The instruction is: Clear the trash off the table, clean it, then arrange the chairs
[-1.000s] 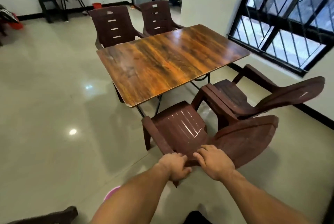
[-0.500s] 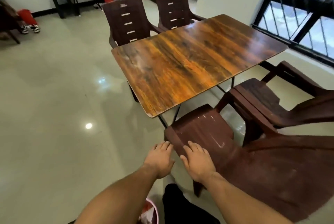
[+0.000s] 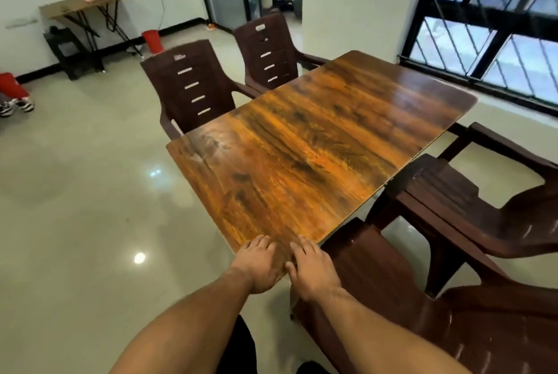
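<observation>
In the head view, the person stands at the near corner of the wood-grain surface point(image 3: 302, 147) with both hands laid on it side by side. The left hand point(image 3: 256, 266) lies flat, its fingers straight and close together on the top. The right hand point(image 3: 314, 272) lies the same way just beside it, thumb at the edge. Neither hand pinches or carries anything. I cannot tell whether a thumb hooks under the edge. I'd guess the palms are set there to steady the surface or nudge it square.

The top is glossy, and I see no trash on it, so the clearing and wiping look done and the chairs seem to be the step in hand.

The near chair point(image 3: 377, 283) stands on the long right side, close by the right hand. It is turned at a slant, with its front corner reaching just under the edge. The second chair point(image 3: 453, 201) beyond it is skewed too, one arm under the rim, on the window point(image 3: 483, 26) side. Both likely need straightening.

The two far chairs point(image 3: 193, 86) stand upright against the opposite long side, pushed in and facing the surface. They already look arranged.
</observation>
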{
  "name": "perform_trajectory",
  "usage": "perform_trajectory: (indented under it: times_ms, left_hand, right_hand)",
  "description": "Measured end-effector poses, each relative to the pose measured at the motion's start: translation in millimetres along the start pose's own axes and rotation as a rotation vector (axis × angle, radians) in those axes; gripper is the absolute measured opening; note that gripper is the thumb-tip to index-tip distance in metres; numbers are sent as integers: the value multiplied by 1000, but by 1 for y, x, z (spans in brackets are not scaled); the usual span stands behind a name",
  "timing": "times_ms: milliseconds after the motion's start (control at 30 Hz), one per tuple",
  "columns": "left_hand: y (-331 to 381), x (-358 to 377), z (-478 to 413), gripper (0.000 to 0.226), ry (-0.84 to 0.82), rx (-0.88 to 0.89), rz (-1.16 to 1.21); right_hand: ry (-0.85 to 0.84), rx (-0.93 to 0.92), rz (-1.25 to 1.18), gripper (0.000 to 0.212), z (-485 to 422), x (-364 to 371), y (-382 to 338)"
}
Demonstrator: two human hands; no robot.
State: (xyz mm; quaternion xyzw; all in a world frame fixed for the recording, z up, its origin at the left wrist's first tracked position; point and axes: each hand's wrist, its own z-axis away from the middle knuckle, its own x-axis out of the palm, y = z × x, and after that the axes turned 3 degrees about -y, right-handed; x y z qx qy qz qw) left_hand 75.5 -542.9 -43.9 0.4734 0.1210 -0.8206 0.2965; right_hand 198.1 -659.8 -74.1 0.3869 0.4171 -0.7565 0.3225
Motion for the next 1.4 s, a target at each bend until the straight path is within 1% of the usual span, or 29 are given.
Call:
perform_trajectory:
  times_ms: [167,300,400,467,533,633,700,800,867,1033,1200,1400]
  left_hand:
    - [-52,-37,-58,71,-33,56,-47]
    - [-109,-51,-104,69,-68,134,-92]
    - [-163,-60,-135,68,-62,209,-120]
    - [-209,-66,-146,69,-87,273,-158]
    - [-256,-69,-153,73,-126,326,-237]
    - [-316,-75,-163,77,-197,363,-316]
    - [-342,-76,-163,79,-247,386,-344]
    - [-369,-75,-159,80,-302,426,-369]
    - [-381,-76,-157,78,-303,455,-389]
    - [-396,-85,-148,77,-306,495,-413]
    - [-398,-90,-140,74,-241,523,-435]
    - [-388,-113,-127,67,-92,568,-374]
  right_hand:
    - [22,104,-36,60,-62,-3,-20]
    - [23,262,-65,61,-117,8,-55]
    - [47,442,-172,59,-155,18,-89]
    - [58,605,-226,60,-178,32,-122]
    - [33,738,-273,64,-196,46,-156]
    - [0,845,-331,66,-218,53,-203]
    - [-21,876,-366,65,-228,54,-227]
    - [-65,874,-398,69,-241,65,-250]
    - [-82,867,-377,71,-244,69,-260]
    - [-90,853,-404,66,-240,57,-283]
    - [-34,854,-388,64,-229,55,-301]
    - [123,820,-347,64,-213,35,-317]
